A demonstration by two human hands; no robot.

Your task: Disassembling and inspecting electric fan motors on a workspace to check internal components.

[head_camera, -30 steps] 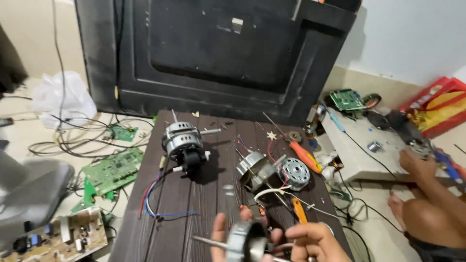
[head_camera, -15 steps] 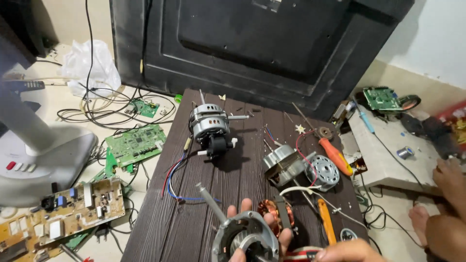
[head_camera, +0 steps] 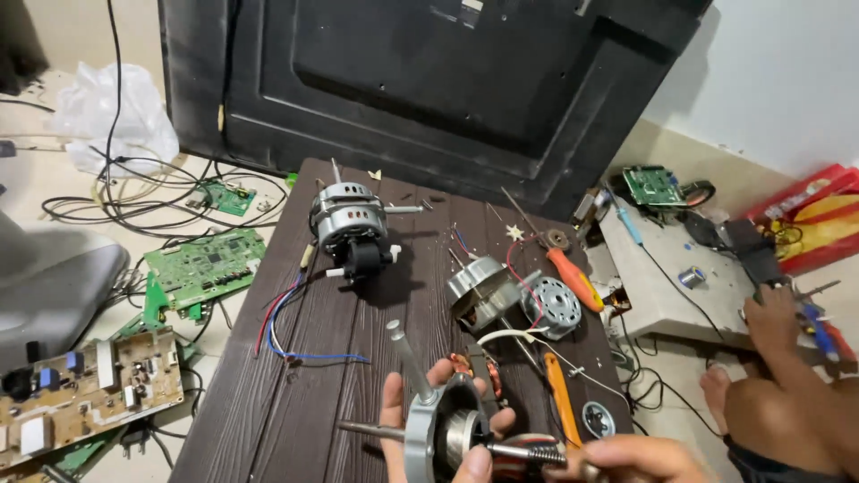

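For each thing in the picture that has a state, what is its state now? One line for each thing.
Left hand: holds the motor end cover from behind.
Right hand: grips the rotor shaft.
Motor end cover: lifted off the table, held edge-on.
Rotor shaft: passes through the cover, roughly level.
Whole fan motor: assembled, resting on the table, wires loose.
Opened motor: lying in parts.
Orange screwdriver: lying flat, untouched.

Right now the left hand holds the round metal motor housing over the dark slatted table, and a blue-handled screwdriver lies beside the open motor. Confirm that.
Not quite: the screwdriver has an orange handle, not blue, as the head view shows. The left hand does hold the round metal motor housing over the dark slatted table, and the screwdriver lies beside the open motor.
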